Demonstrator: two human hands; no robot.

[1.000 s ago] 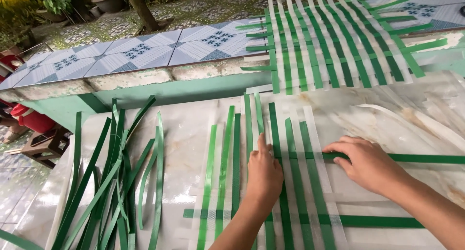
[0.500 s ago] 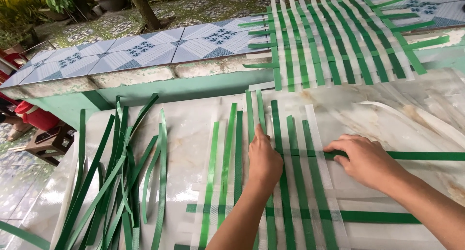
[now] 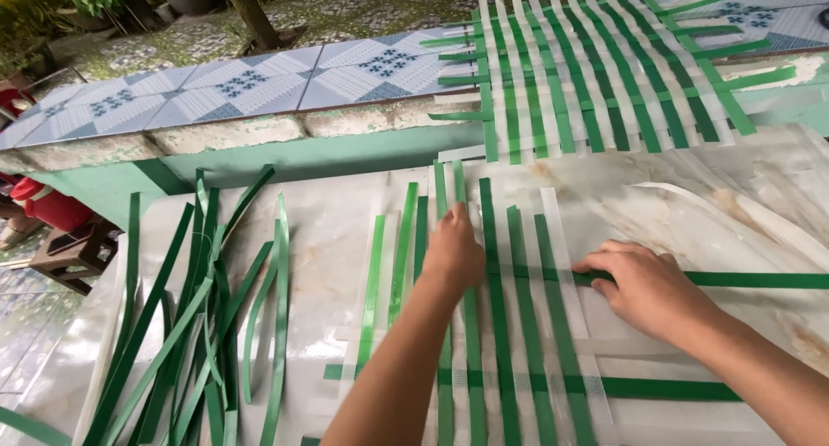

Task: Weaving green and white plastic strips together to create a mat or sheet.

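Little has shifted since earlier: left hand (image 3: 452, 254) stays flat, fingers open, pressing upright green strips (image 3: 494, 265); right hand (image 3: 649, 289) pinches one horizontal green strip (image 3: 760, 280). Loose strips (image 3: 186, 325) crowd the surface's (image 3: 328, 239) left edge; a finished mat (image 3: 596, 66) lies beyond.

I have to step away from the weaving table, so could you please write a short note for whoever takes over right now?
Left hand: flat on the upright green strips, pressing them down; it grips nothing.
Right hand: fingers on the upper green cross strip, at the mat's right side.
Done: two cross strips show, the lower one already threaded through.
Left: most of the upright strips above remain unwoven.
Spare green strips lie in a loose pile at the left. A finished woven mat rests on the ledge behind.
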